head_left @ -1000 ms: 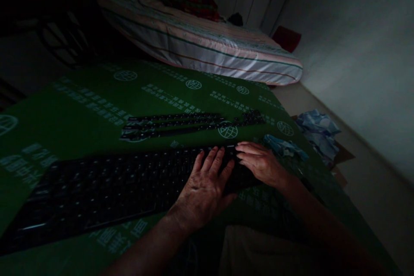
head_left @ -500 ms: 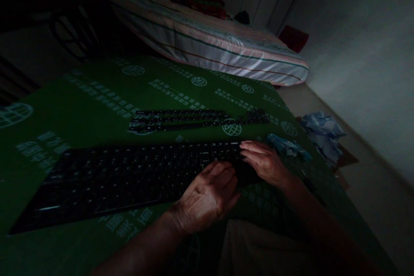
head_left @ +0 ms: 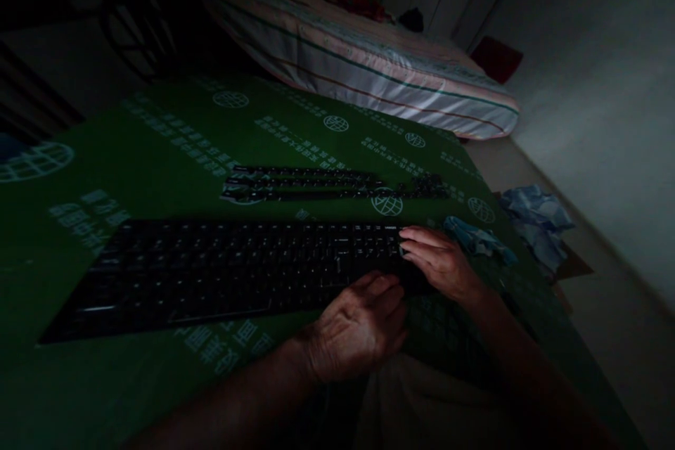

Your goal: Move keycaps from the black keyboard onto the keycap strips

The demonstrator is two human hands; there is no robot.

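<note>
A black computer keyboard [head_left: 211, 267] lies on a green table. My left hand [head_left: 363, 323] has its fingers curled at the keyboard's near edge, beside the number pad at the right end; anything in those fingers is hidden. On the right end of the keyboard rests my right hand [head_left: 437, 260], its fingers bent over the edge and touching it, the thumb out of sight. Beyond the keyboard, small black pieces that look like loose keycaps [head_left: 300, 183] lie in rows, with a small heap [head_left: 429, 183] at their right end.
The green tabletop [head_left: 174, 112] carries white globe prints and lettering. A crumpled blue cloth or wrapper [head_left: 479, 239] lies right of my right hand. More crumpled material [head_left: 538, 218] is on the floor near the wall. A bed [head_left: 369, 77] stands behind the table.
The view has shifted, so the table and keyboard appear farther right. My left hand has moved off the keys toward the keyboard's near edge. My right hand stays at the right end.
</note>
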